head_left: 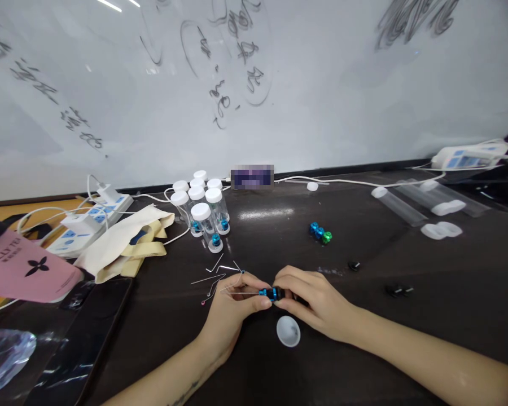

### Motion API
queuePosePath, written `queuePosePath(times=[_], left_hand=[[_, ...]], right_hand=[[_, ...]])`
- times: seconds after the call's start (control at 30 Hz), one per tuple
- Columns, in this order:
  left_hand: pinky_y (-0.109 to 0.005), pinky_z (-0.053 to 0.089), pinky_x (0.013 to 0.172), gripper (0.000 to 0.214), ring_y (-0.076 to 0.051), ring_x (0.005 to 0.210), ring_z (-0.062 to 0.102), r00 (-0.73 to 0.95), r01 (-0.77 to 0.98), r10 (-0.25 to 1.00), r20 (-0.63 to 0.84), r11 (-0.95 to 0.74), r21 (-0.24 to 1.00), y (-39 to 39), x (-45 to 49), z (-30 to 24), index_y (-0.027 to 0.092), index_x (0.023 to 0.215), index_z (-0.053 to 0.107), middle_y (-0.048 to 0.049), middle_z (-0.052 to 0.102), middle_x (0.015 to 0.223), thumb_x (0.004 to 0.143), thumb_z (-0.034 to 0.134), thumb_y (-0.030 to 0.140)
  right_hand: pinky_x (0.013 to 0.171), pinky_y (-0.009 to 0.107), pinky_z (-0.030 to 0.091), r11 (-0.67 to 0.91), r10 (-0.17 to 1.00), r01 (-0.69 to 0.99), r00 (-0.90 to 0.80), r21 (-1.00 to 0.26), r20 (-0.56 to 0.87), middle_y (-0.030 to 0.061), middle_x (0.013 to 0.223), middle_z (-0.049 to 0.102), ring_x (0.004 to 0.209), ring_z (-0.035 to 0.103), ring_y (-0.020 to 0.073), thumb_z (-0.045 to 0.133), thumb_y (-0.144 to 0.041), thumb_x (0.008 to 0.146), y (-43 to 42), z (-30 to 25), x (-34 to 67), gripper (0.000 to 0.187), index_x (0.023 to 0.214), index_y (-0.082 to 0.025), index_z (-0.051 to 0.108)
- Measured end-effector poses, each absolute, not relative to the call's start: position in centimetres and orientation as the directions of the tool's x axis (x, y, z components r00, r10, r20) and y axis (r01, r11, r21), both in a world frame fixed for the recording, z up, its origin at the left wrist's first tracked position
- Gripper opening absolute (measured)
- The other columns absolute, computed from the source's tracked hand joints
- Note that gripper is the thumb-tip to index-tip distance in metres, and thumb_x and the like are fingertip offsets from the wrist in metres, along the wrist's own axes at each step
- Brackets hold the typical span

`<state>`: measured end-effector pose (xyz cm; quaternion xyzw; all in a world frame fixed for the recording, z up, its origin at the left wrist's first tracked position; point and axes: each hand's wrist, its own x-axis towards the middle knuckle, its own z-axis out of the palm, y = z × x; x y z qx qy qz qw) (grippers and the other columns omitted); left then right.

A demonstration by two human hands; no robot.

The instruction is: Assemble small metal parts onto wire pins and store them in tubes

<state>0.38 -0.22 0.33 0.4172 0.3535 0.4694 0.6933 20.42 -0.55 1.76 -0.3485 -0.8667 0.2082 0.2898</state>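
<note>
Between the fingertips of both hands lies a small blue-and-black cylindrical part (272,293), held level. My left hand (232,304) is closed on its blue end, where a thin metal rod (245,292) runs out leftward across the palm. My right hand (322,299) pinches the black end, and its fingers hide part of it. Just below the hands stands a small white cup (288,331) with something tiny and dark inside. Left of my left hand, several thin bent metal pieces (214,280) lie on the dark table, one with a pink tip.
Several clear tubes with white caps (201,213) stand at the back left, blue pieces inside some. Blue and green pieces (320,232) lie right of centre. Black parts (398,290), empty tubes (400,206) and white caps (442,230) lie rightward. Power strips (88,220) and a pink cup (34,265) sit left.
</note>
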Motion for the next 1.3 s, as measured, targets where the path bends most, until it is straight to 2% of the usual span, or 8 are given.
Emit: queuePosePath(times=[0.13,0.3,0.37,0.5,0.63,0.73,1.0,1.3], left_hand=[[-0.02,0.048,0.071,0.019,-0.01,0.073,0.064,0.317,-0.342,0.943,-0.105,0.217,0.914,-0.23,0.36,0.29,0.019,0.072,0.075,0.0019,0.07,0.075,0.058,0.086,0.012],[-0.02,0.048,0.072,0.018,-0.01,0.073,0.064,0.31,-0.34,0.943,-0.119,0.227,0.912,-0.36,0.28,0.38,0.019,0.072,0.075,0.0019,0.07,0.074,0.059,0.086,0.012],[-0.02,0.048,0.072,0.019,-0.01,0.073,0.064,0.306,-0.348,0.944,-0.121,0.229,0.909,-0.42,0.27,0.41,0.019,0.072,0.075,0.0019,0.071,0.074,0.059,0.086,0.012],[-0.021,0.048,0.073,0.019,-0.01,0.073,0.064,0.311,-0.344,0.943,-0.123,0.232,0.91,-0.4,0.3,0.38,0.019,0.072,0.075,0.0015,0.072,0.074,0.059,0.086,0.012],[-0.022,0.049,0.074,0.019,-0.011,0.074,0.065,0.315,-0.349,0.941,-0.121,0.234,0.907,-0.31,0.34,0.35,0.019,0.073,0.075,0.0009,0.072,0.075,0.059,0.086,0.012],[-0.022,0.05,0.074,0.02,-0.012,0.073,0.065,0.312,-0.346,0.942,-0.126,0.236,0.908,-0.34,0.34,0.32,0.019,0.073,0.075,0.0007,0.072,0.075,0.058,0.086,0.012],[-0.024,0.05,0.076,0.019,-0.012,0.076,0.066,0.307,-0.344,0.943,-0.128,0.236,0.909,-0.39,0.38,0.3,0.02,0.071,0.075,0.0014,0.069,0.076,0.057,0.086,0.012],[-0.023,0.048,0.076,0.021,-0.012,0.079,0.064,0.369,-0.337,0.925,-0.09,0.223,0.915,-0.65,0.3,0.64,0.019,0.076,0.074,0.001,0.067,0.082,0.06,0.085,0.012]], right_hand=[[0.065,0.029,0.042,0.686,0.71,0.476,-0.605,-0.551,0.361,0.0052,0.081,0.057,0.072,0.054,0.0161,0.036,-0.035,0.103,-0.63,1.53,20.55,0.034,0.09,-0.015,0.059],[0.07,0.031,0.044,0.696,0.7,0.391,-0.554,-0.603,0.45,0.0083,0.097,0.059,0.076,0.054,0.0161,0.031,-0.043,0.104,-0.72,1.5,20.83,0.039,0.113,-0.015,0.057],[0.071,0.031,0.045,0.715,0.68,0.36,-0.557,-0.6,0.476,0.0088,0.1,0.058,0.077,0.055,0.0158,0.031,-0.043,0.104,-0.7,1.6,20.85,0.039,0.115,-0.016,0.057],[0.07,0.031,0.045,0.725,0.668,0.359,-0.572,-0.588,0.476,0.0076,0.094,0.059,0.08,0.056,0.0168,0.033,-0.04,0.104,-0.59,1.72,20.71,0.037,0.111,-0.015,0.059],[0.067,0.03,0.045,0.705,0.694,0.41,-0.569,-0.579,0.441,0.0061,0.091,0.06,0.074,0.056,0.0149,0.047,-0.031,0.1,-0.61,1.66,20.56,0.021,0.108,-0.016,0.059],[0.066,0.029,0.045,0.695,0.707,0.445,-0.566,-0.564,0.425,0.005,0.088,0.06,0.072,0.056,0.0142,0.05,-0.027,0.099,-0.68,1.66,20.5,0.016,0.106,-0.016,0.059],[0.064,0.029,0.043,0.682,0.721,0.511,-0.586,-0.523,0.369,0.0034,0.079,0.057,0.068,0.054,0.0149,0.041,-0.033,0.102,-0.64,1.88,20.36,0.025,0.095,-0.015,0.058],[0.063,0.028,0.04,0.684,0.716,0.499,-0.599,-0.532,0.359,0.0032,0.077,0.056,0.067,0.051,0.0149,0.036,-0.037,0.103,-0.61,1.65,20.54,0.032,0.087,-0.016,0.055]])
